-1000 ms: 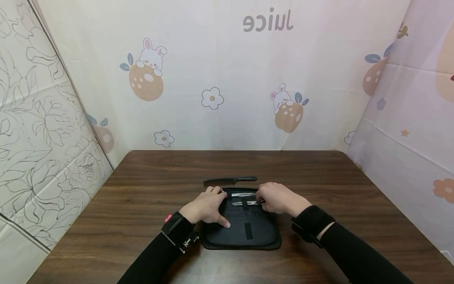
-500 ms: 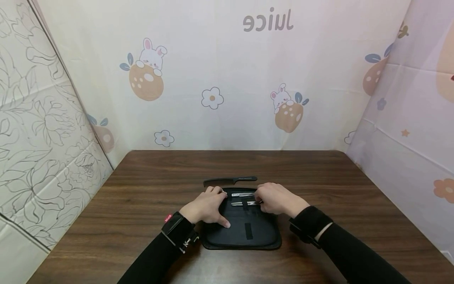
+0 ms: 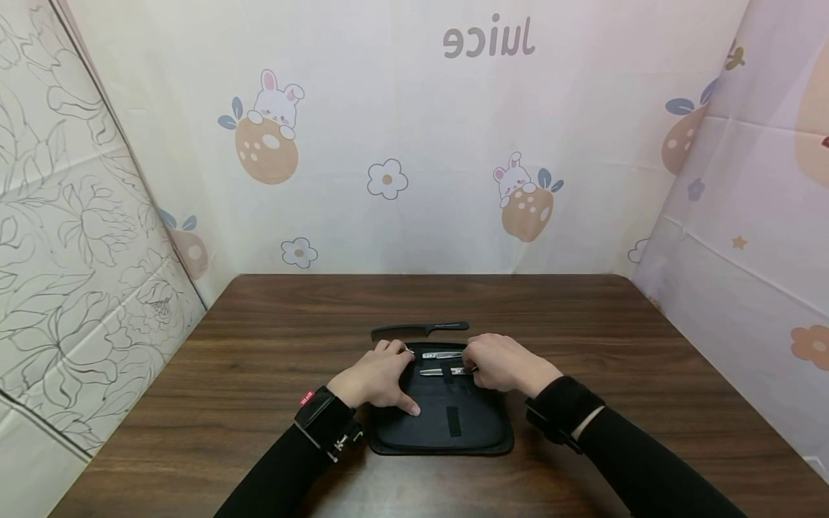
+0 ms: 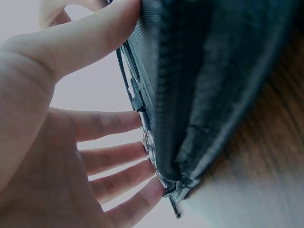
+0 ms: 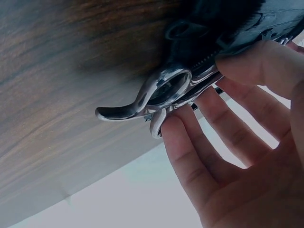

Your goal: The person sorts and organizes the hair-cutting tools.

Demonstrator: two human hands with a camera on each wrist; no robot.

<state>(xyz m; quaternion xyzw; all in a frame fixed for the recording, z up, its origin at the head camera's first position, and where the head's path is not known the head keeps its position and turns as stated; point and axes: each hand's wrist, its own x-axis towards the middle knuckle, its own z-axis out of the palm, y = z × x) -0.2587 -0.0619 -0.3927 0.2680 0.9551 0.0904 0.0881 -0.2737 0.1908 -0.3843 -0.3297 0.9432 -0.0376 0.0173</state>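
Observation:
A black zip case (image 3: 447,424) lies on the table. My left hand (image 3: 378,378) rests on its left side, thumb pressing the near part and fingertips at the far left. In the left wrist view, metal handle rings (image 4: 150,142) show by those fingertips. My right hand (image 3: 505,363) pinches a pair of silver scissors (image 3: 430,373) at the case's right side. Their blades cross a narrow black strap (image 3: 447,368). In the right wrist view, the scissors' handle (image 5: 121,113) juts past my fingers. Farther up lies a second silver blade (image 3: 440,355), its right end hidden by my right hand.
A black comb (image 3: 417,330) lies just beyond the case's far edge. Another strap (image 3: 454,421) runs across the case's near half. The brown wooden table (image 3: 291,309) meets patterned curtains (image 3: 388,237) behind and at both sides.
My right hand has shifted slightly left, and the lower scissors have slid left with it, their tips farther along past the strap. The left hand has stayed in place.

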